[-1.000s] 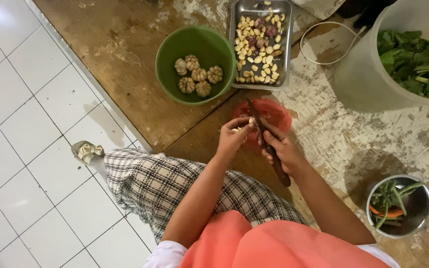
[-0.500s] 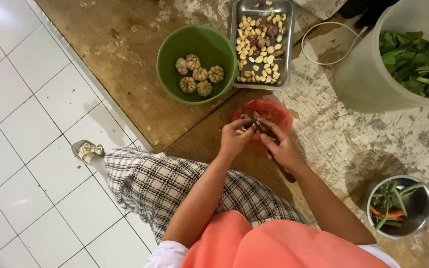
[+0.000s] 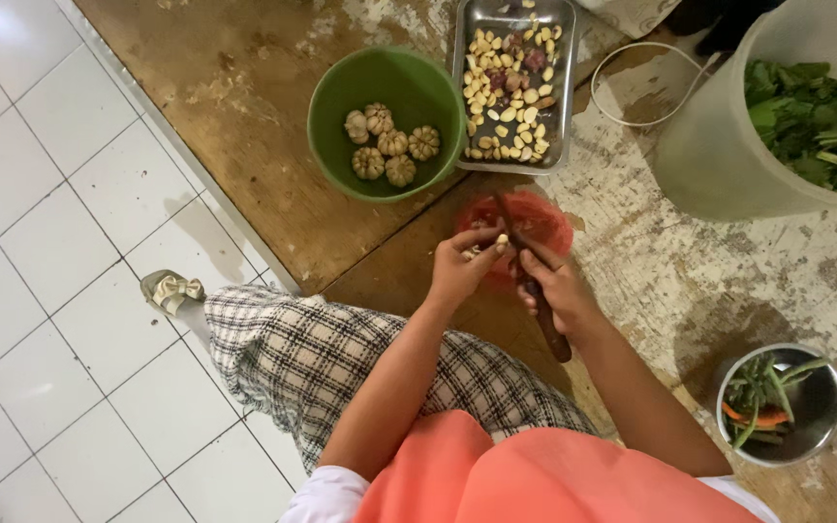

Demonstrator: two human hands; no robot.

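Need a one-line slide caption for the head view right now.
Left hand holds a garlic clove against the knife in the right hand, over a red bag beside the green bowl.

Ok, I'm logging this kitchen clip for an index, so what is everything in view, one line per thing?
green bowl: one, green, top centre on the wooden board
garlic bulbs: six, pale tan, inside the green bowl
metal tray: one, silver, right of the green bowl
peeled cloves: many, cream, a few reddish, in the metal tray
red bag: one, red, under the hands
white bucket: one, white, top right, holding leafy greens
steel bowl: one, silver, lower right, with green stalks and orange pieces
sandal: one, pale, on the tiled floor
left hand: grips a small clove
right hand: grips a knife, dark handle
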